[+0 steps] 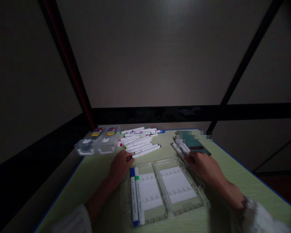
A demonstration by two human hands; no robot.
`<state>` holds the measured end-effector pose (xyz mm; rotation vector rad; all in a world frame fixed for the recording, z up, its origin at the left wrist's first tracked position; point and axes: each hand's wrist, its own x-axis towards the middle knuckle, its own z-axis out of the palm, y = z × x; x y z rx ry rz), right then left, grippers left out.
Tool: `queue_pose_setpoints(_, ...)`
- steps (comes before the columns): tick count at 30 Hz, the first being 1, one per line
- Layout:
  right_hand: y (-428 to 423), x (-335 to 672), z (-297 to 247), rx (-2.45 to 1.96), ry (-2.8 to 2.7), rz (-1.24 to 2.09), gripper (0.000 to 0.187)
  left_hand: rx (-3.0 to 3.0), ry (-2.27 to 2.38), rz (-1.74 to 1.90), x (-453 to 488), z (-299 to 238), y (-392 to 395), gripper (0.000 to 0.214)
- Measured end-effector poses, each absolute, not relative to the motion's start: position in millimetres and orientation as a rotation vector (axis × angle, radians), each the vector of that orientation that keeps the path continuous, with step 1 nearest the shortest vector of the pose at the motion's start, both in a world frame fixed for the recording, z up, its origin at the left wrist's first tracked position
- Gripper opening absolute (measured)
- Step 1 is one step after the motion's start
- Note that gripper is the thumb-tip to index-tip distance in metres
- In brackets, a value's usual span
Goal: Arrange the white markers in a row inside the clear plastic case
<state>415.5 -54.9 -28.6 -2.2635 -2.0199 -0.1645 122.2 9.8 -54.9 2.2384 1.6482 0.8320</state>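
My left hand [119, 164] is closed on the near end of a black-capped white marker [146, 151], which lies at the front of a loose pile of markers [137, 140]. My right hand [203, 164] is closed round a white marker [185, 149], right of the open clear case. Beside that one lies another white marker [176, 148]; whether the fingers touch it too, I cannot make out. Between my hands the clear plastic case [168, 214] lies open. In its left half rest a blue-capped marker [134, 199] and a green-banded marker [140, 202].
Two clear handled cases [109, 139] with colourful labels stand at the back left. A green flat object [197, 145], partly blurred out, lies beyond my right hand. The pale green table [223, 161] has a blue edge, with a wall behind it.
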Motion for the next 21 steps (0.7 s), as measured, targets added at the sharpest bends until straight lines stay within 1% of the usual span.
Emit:
queue_pose_setpoints(10,-57,413,-31,-2.222,-2.044,-0.208,0.025,2.203,1.548,0.938,122,-59,11,0.007)
queue_pose_setpoints(17,-58,411,-29,-2.168,-2.07,-0.269,0.023,1.902,1.48,1.081,125,-49,7,0.008)
queue_pose_setpoints(21,-58,409,-28,-2.136,-2.096,-0.287,0.023,1.838,1.426,1.148,125,-44,5,0.008)
